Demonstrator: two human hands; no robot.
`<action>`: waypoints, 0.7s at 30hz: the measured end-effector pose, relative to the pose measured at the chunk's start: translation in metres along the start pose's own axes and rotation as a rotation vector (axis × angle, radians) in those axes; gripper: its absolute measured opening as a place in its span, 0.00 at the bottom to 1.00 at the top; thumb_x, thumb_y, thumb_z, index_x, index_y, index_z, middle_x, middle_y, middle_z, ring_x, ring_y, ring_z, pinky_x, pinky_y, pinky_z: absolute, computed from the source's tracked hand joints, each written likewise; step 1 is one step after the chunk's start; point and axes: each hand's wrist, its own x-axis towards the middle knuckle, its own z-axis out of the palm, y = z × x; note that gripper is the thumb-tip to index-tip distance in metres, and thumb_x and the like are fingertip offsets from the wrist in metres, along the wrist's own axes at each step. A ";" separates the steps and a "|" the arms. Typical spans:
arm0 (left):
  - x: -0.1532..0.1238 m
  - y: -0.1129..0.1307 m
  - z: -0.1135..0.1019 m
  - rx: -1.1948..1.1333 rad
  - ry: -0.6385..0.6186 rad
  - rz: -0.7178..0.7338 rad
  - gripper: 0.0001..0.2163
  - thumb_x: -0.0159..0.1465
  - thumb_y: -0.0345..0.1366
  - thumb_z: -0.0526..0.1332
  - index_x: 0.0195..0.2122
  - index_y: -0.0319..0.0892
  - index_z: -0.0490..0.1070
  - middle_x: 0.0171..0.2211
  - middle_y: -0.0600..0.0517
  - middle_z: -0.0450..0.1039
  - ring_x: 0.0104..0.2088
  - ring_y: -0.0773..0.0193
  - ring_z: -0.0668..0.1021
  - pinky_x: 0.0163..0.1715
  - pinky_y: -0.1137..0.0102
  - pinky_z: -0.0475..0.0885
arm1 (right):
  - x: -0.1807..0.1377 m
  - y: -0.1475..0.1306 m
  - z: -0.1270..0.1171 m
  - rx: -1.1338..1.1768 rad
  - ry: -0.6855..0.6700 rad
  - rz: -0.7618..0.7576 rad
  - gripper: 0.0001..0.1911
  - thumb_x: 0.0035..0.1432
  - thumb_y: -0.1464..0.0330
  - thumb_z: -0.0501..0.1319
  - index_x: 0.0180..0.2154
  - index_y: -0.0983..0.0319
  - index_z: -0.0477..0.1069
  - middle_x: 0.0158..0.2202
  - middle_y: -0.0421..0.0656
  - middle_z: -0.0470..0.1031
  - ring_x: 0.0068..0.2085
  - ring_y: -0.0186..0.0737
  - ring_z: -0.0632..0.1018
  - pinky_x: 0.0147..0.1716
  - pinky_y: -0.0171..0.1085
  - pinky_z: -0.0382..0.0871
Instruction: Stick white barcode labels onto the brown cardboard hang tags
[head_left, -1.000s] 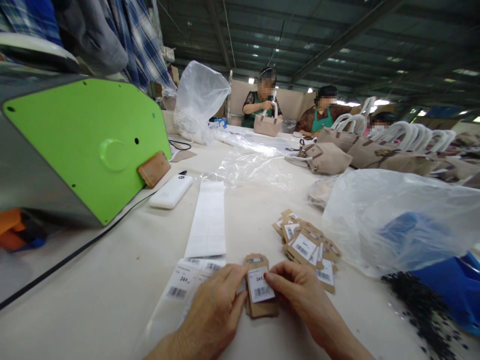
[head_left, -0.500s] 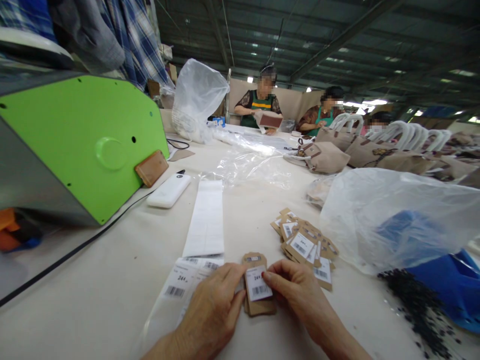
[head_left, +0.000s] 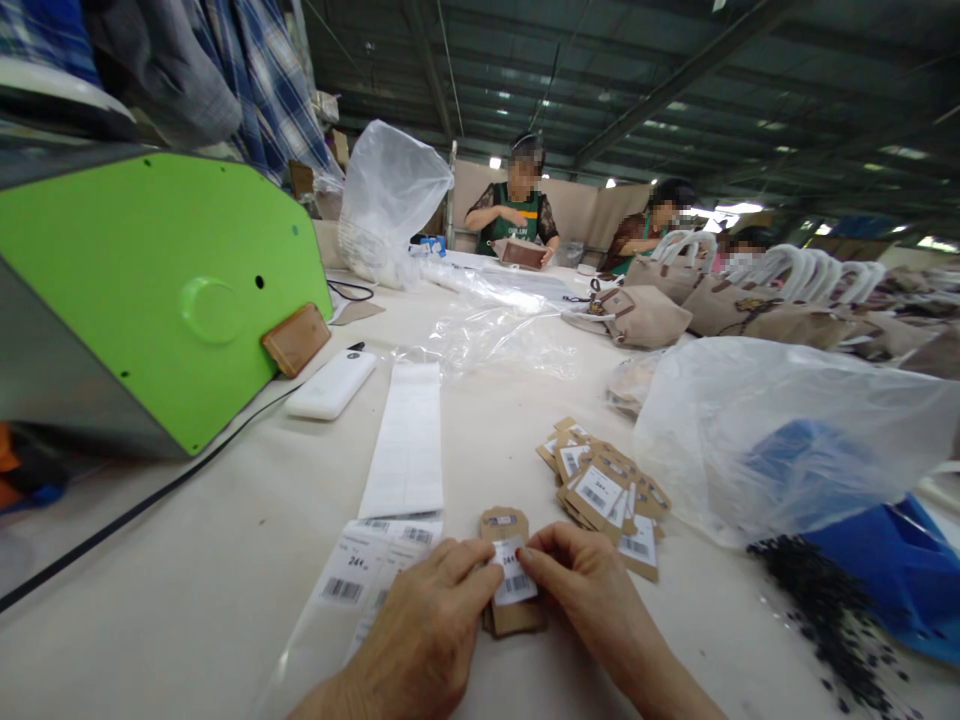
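A small stack of brown cardboard hang tags (head_left: 517, 622) lies on the table in front of me, a white price sticker (head_left: 516, 588) on its top tag. My left hand (head_left: 435, 610) grips the stack's left side, its fingertips on the sticker's left edge. From the other side, my right hand (head_left: 589, 580) is closed in a pinch at the sticker's upper right edge. Left of the stack lies a strip of price stickers (head_left: 346, 562), partly under my left hand; its white backing (head_left: 405, 440) stretches away from me. Stickered tags (head_left: 600, 487) form a loose pile on the right.
A green-sided machine (head_left: 172, 290) stands left, a brown phone (head_left: 296, 340) leaning on it near a white device (head_left: 331, 385). Clear plastic (head_left: 705, 430), a blue bag (head_left: 892, 570) and small black pieces (head_left: 817, 590) lie right. Behind are beige handbags (head_left: 649, 312) and co-workers (head_left: 517, 215).
My left fingertips have shifted from the stack's edge onto the sticker's left side. The right hand keeps its pinch. Across the table, a co-worker's hand has lifted off the bag.
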 end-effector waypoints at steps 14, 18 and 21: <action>0.000 0.001 0.002 0.137 -0.031 0.107 0.15 0.57 0.20 0.49 0.39 0.37 0.70 0.39 0.45 0.77 0.34 0.58 0.77 0.33 0.65 0.78 | -0.007 -0.017 -0.001 -0.728 0.161 -0.028 0.06 0.53 0.65 0.63 0.30 0.61 0.69 0.25 0.44 0.76 0.30 0.47 0.77 0.29 0.38 0.63; 0.000 0.000 0.003 0.120 -0.038 0.089 0.15 0.57 0.20 0.49 0.40 0.38 0.71 0.40 0.45 0.76 0.35 0.57 0.77 0.34 0.64 0.78 | -0.010 -0.002 0.000 -0.725 0.270 -0.367 0.04 0.53 0.68 0.63 0.32 0.61 0.70 0.28 0.45 0.77 0.32 0.47 0.77 0.30 0.39 0.66; -0.001 0.000 0.004 0.085 -0.060 0.073 0.17 0.58 0.21 0.49 0.44 0.38 0.69 0.43 0.46 0.76 0.38 0.58 0.76 0.38 0.64 0.77 | -0.016 0.015 0.007 -0.684 0.259 -0.831 0.14 0.58 0.76 0.53 0.44 0.61 0.71 0.43 0.44 0.78 0.43 0.45 0.75 0.41 0.40 0.66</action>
